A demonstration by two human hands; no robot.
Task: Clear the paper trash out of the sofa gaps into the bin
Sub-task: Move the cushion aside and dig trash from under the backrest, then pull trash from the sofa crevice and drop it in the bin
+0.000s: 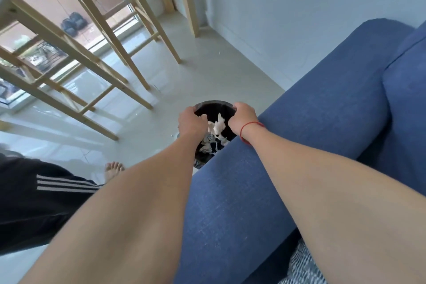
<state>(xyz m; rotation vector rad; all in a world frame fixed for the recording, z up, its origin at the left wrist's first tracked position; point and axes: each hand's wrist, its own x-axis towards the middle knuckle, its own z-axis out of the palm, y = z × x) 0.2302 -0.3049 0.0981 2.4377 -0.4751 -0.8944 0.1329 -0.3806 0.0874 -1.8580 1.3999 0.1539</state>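
The bin [213,105] is standing on the floor [207,71] just beside the sofa [311,122] arm, with paper trash [216,127] lying inside it. Wooden stools [96,37] are standing to its left, nearer the window.

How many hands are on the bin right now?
2. The left hand is over the bin's left rim, the right hand over its right rim, beside the sofa arm. Fingers curl inward; actual contact is unclear.
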